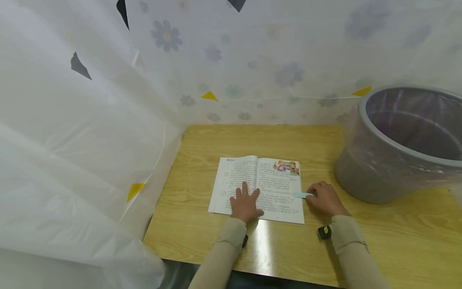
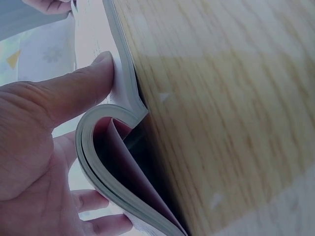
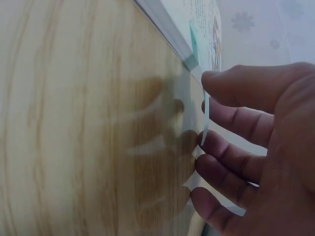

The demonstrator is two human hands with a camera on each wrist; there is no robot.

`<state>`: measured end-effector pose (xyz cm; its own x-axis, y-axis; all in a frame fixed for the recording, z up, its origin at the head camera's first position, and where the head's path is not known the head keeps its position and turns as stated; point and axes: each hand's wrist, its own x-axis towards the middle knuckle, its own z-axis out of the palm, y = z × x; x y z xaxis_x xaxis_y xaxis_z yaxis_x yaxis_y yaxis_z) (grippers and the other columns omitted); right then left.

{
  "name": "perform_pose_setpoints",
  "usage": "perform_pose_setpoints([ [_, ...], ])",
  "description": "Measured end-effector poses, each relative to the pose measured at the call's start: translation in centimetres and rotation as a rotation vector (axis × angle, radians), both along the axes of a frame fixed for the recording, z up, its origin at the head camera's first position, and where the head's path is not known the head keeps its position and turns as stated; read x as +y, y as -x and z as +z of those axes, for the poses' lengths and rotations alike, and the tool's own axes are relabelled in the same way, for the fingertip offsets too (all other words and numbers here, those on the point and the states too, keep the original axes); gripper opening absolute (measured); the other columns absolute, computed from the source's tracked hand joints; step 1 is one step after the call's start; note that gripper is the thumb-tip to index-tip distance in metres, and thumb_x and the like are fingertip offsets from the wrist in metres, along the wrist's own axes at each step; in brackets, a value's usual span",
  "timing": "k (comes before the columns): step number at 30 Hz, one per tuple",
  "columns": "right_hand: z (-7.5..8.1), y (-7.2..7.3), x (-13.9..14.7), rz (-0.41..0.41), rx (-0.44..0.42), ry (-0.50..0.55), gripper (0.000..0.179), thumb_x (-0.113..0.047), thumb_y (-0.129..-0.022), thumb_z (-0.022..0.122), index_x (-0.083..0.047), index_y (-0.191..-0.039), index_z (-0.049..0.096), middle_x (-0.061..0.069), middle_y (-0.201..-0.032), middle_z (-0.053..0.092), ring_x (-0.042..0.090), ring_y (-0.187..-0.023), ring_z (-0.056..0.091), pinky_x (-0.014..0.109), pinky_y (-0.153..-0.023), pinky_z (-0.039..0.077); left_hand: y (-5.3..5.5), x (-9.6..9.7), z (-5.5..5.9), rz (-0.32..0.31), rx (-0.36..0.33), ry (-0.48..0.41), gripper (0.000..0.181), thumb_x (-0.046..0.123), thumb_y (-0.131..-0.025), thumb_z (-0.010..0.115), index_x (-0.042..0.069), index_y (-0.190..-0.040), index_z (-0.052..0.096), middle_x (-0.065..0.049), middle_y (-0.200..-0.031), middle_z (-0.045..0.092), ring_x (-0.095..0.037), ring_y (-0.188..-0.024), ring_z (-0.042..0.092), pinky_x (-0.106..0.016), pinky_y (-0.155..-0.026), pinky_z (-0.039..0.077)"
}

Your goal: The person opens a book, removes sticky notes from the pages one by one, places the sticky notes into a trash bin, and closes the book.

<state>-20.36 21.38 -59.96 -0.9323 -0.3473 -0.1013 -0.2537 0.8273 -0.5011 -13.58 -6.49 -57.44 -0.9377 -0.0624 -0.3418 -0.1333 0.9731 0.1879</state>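
Note:
An open book (image 1: 272, 188) lies on the wooden table, with printed text and a small coloured picture at the upper right. My left hand (image 1: 245, 204) rests on the left page near the fold, fingers spread. In the left wrist view, its thumb (image 2: 83, 88) lies across the curved pages at the book's lower edge. Off the right side of the book, my right hand (image 1: 326, 198) pinches the outer end of a pale blue paper strip (image 1: 299, 195). The strip's other end lies over the right page. In the right wrist view, the strip (image 3: 197, 44) runs between thumb and fingers.
A large grey bin (image 1: 364, 172) with a clear plastic liner stands on the table (image 1: 202, 140) at the right, close beyond my right hand. White sheeting (image 1: 90, 140) hangs along the left side, and a flower-patterned curtain (image 1: 260, 80) hangs behind the table.

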Motion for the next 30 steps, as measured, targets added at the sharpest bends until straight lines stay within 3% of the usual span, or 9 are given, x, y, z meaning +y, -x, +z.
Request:
perform_pose_setpoints([
  [3, -0.1, 0.0, 0.2, -0.005, -0.013, 0.005, 0.022, -0.023, -0.089, 0.068, -0.002, -0.098, 0.068, 0.025, -0.11, 0.061, 0.042, -0.101, 0.055, 0.057, -0.089, 0.044, -0.1, 0.0, 0.1, -0.004, -0.002, -0.004, 0.084, 0.05, -0.076, 0.08, 0.036, -0.149, 0.043, -0.014, -0.166, 0.019, -0.038, -0.145, 0.03, -0.062, -0.105, 0.039],
  [10, 0.0, -0.1, 0.4, 0.017, -0.03, 0.008, 0.032, -0.024, -0.09, 0.068, -0.002, -0.114, 0.069, 0.026, -0.117, 0.061, 0.046, -0.108, 0.053, 0.06, -0.094, 0.042, -0.1, 0.1, 0.0, -0.008, 0.003, 0.005, 0.083, 0.051, -0.077, 0.08, 0.037, -0.149, 0.043, -0.013, -0.166, 0.019, -0.036, -0.143, 0.031, -0.061, -0.104, 0.04],
  [21, -0.1, 0.3, 1.0, -0.002, -0.065, 0.054, 0.025, -0.03, -0.085, 0.072, -0.007, -0.094, 0.068, 0.019, -0.108, 0.062, 0.037, -0.101, 0.054, 0.052, -0.088, 0.043, -0.3, 0.2, 0.2, -0.013, 0.019, 0.009, 0.082, 0.051, -0.076, 0.08, 0.035, -0.149, 0.044, -0.014, -0.165, 0.021, -0.036, -0.14, 0.033, -0.06, -0.101, 0.042],
  [26, -0.1, 0.2, 1.2, -0.019, -0.066, 0.087, 0.037, -0.042, -0.088, 0.07, -0.006, -0.096, 0.068, 0.018, -0.109, 0.063, 0.035, -0.103, 0.054, 0.05, -0.089, 0.042, -0.3, 0.1, 0.4, -0.014, 0.022, 0.015, 0.083, 0.052, -0.076, 0.08, 0.036, -0.149, 0.043, -0.014, -0.165, 0.02, -0.035, -0.139, 0.034, -0.06, -0.101, 0.042],
  [30, -0.4, -0.2, 1.3, -0.037, -0.031, 0.129, 0.04, -0.04, -0.094, 0.064, -0.001, -0.101, 0.068, 0.022, -0.111, 0.064, 0.037, -0.104, 0.055, 0.053, -0.092, 0.041, -0.3, -0.1, 0.5, -0.014, 0.019, 0.019, 0.083, 0.053, -0.077, 0.079, 0.036, -0.15, 0.042, -0.014, -0.166, 0.019, -0.036, -0.139, 0.034, -0.059, -0.101, 0.042],
])
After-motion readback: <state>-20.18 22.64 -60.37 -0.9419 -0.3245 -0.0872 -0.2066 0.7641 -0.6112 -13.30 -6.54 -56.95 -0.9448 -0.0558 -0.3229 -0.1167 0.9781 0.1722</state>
